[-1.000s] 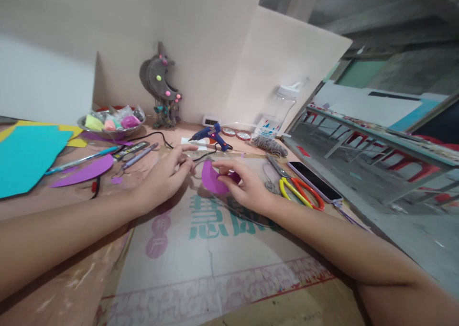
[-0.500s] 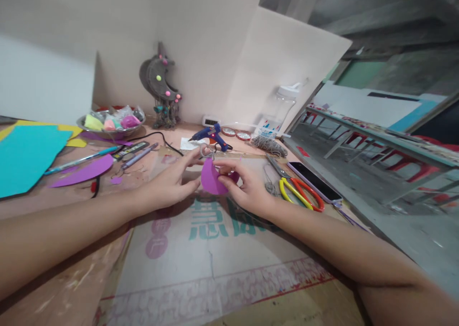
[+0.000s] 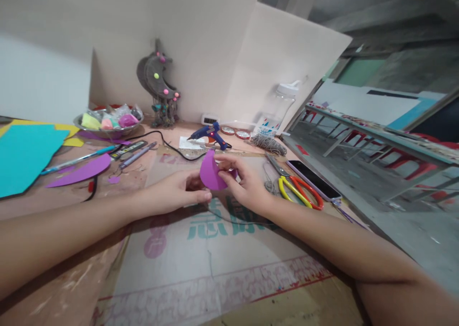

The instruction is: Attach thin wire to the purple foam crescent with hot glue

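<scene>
My right hand (image 3: 247, 185) pinches a purple crescent of foam sheet (image 3: 211, 173) and holds it upright just above the printed cardboard mat (image 3: 222, 264). My left hand (image 3: 175, 192) is curled up against the crescent's lower left edge, fingers closed on it from behind. A thin cord runs across the mat under both hands. A blue glue gun (image 3: 211, 134) lies a short way beyond the hands, its black cable trailing off to the left.
Yellow and red scissors (image 3: 297, 190) and a phone (image 3: 313, 180) lie to the right near the table edge. To the left are a purple foam offcut (image 3: 81, 172), pens, teal sheets (image 3: 25, 156) and a bowl of coloured bits (image 3: 109, 123). A grey moon ornament (image 3: 158, 84) stands against the wall.
The purple crescent has been lifted from the mat and tipped upright. My left hand pulled back from the glue gun side and closed in on the crescent.
</scene>
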Motion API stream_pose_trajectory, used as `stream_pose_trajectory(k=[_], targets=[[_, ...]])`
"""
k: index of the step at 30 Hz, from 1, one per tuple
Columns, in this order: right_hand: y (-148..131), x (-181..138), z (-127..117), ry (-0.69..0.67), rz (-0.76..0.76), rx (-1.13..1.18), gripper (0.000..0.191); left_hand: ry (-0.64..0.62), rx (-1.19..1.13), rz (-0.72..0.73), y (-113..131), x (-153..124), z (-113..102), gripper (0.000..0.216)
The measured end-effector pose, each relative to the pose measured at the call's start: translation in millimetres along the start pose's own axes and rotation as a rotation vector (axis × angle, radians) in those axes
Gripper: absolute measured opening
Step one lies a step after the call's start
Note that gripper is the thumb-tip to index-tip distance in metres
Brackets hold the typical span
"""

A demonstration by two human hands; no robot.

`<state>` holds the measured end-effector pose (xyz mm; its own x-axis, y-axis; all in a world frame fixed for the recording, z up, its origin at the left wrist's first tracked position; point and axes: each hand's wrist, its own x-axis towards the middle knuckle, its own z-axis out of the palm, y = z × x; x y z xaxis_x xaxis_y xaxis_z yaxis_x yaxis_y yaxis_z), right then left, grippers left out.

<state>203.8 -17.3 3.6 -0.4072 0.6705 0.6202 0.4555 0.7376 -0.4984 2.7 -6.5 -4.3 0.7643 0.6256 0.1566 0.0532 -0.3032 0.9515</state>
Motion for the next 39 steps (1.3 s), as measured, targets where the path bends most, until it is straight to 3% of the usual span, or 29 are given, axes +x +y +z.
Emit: stream_pose_trajectory(k=[2, 9, 11, 14, 17, 20, 24, 27, 29, 33, 35, 39], targets=[[-1, -1, 0, -0.004, 0.003, 0.011, 0.029, 0.018, 0.112, -0.058, 4, -1, 1, 0.013], [16, 2, -2, 0.087, 0.053, 0.005, 0.033, 0.091, 0.386, -0.072, 10, -6, 0, 0.031], [30, 5, -5, 0.132, 0.118, -0.017, 0.034, 0.119, 0.579, 0.029, 10, -9, -2, 0.034], [47, 10, -10, 0.183, 0.185, -0.037, 0.037, 0.056, 0.906, 0.314, 13, -17, -3, 0.033], [50, 12, -11, 0.202, 0.209, -0.022, 0.037, -0.007, 1.019, 0.546, 18, -22, -5, 0.029], [40, 9, -8, 0.181, 0.135, -0.031, 0.033, 0.116, 0.946, 0.503, 22, -22, -8, 0.031], [24, 1, -4, 0.079, 0.003, -0.097, 0.033, 0.481, 0.807, 0.195, 21, -14, -12, 0.031], [19, -3, -1, 0.003, -0.079, -0.116, 0.034, 0.591, 0.675, 0.014, 14, -5, -14, 0.02], [18, -4, 0, -0.018, -0.111, -0.122, 0.034, 0.56, 0.486, -0.012, 6, -1, -14, 0.039], [17, -3, 2, -0.027, -0.14, -0.118, 0.033, 0.378, 0.198, -0.009, -4, 1, -12, 0.071], [17, -3, 2, -0.031, -0.142, -0.128, 0.033, 0.275, 0.132, -0.011, -4, 0, -10, 0.072], [17, -3, 2, -0.012, -0.131, -0.14, 0.033, 0.162, 0.193, -0.028, 3, -1, -9, 0.051]])
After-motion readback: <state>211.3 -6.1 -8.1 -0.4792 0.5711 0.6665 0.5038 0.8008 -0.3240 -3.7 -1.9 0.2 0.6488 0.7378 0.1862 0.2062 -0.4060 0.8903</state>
